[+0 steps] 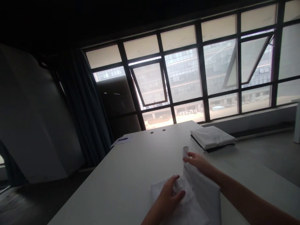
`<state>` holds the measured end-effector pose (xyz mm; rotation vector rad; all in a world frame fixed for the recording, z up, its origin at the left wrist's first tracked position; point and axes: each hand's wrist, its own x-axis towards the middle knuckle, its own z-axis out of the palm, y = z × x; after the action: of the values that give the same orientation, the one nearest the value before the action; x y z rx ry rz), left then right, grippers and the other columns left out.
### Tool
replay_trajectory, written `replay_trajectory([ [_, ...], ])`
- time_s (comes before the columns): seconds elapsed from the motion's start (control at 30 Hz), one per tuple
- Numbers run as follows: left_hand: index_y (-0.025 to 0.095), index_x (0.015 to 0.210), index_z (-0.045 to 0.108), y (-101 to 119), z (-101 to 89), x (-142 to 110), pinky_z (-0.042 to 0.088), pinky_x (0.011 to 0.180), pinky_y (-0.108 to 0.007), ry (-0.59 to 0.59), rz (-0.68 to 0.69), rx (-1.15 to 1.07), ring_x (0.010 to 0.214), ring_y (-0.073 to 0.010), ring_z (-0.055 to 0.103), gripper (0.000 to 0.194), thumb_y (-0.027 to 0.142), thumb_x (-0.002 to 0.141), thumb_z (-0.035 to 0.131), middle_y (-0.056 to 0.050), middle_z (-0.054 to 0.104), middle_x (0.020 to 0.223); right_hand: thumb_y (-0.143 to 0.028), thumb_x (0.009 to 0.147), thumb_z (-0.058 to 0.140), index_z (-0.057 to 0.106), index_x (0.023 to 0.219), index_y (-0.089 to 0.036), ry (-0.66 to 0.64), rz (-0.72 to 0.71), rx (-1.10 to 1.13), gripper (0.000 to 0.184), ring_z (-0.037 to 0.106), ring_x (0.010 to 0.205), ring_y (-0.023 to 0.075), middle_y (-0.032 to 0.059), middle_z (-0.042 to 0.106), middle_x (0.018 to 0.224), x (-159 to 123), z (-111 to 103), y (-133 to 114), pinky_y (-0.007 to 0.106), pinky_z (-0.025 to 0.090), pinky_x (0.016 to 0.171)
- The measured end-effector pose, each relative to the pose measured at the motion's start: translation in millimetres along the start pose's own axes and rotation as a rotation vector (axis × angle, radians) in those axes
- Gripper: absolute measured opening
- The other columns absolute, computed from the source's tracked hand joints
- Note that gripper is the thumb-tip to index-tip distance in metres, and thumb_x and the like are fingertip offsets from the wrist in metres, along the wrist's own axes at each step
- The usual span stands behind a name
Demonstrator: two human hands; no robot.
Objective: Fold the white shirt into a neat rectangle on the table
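Observation:
A white cloth garment (199, 190), perhaps a shirt, lies partly folded on the white table near its front edge. My left hand (167, 195) rests on it, thumb and fingers curled around a bunched, crinkled part. Higher and to the right, my right hand (195, 161) pinches a narrow end of the fabric and holds it raised above the table. From that raised end the cloth slopes down to the rest of the garment. The lower edge of the garment runs out of view.
A stack of folded white cloth (212, 137), with something dark beneath it, sits at the table's right edge. Paper with a pen (123, 139) lies at the far left of the table (131, 168). Beyond stand windows (182, 75), two tilted open, and a dark blue curtain (82, 109).

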<state>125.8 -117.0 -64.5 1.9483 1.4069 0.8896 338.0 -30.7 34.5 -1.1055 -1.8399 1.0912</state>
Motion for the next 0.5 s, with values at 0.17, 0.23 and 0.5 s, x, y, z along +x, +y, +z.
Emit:
replay_trajectory([
  [0.17,0.016,0.117,0.066,-51.0,-33.6,-14.7,0.054,0.093,-0.038,0.124,-0.065,-0.530,0.110,-0.0282,0.065,0.074,0.080,0.083,0.052,-0.015,0.068,0.121,-0.021,0.081,0.057,0.064,0.087,-0.011,-0.019,-0.014,-0.255,0.013,0.052,0.061,0.0101,0.0009,0.062,0.068,-1.3,89.1,-11.5,0.020,0.033,0.058],
  [0.23,0.014,0.112,0.064,-67.7,-36.7,-19.4,0.057,0.078,-0.038,0.188,-0.219,-0.774,0.092,-0.0272,0.070,0.090,0.093,0.070,0.053,-0.015,0.070,0.106,-0.017,0.078,0.060,0.065,0.086,-0.012,-0.039,-0.008,-0.308,0.011,0.056,0.067,0.0123,0.0025,0.065,0.075,-10.9,125.6,-0.5,0.020,0.033,0.060],
  [0.5,0.014,0.108,0.061,-91.5,-25.6,-17.4,0.054,0.064,-0.032,0.386,-0.252,-0.566,0.072,-0.0234,0.067,0.077,0.079,0.067,0.069,-0.007,0.070,0.080,-0.031,0.080,0.062,0.052,0.137,-0.010,-0.136,-0.222,-0.694,0.061,0.067,0.097,0.0269,0.0160,0.068,0.111,-47.4,205.6,73.0,0.028,0.046,0.078],
])
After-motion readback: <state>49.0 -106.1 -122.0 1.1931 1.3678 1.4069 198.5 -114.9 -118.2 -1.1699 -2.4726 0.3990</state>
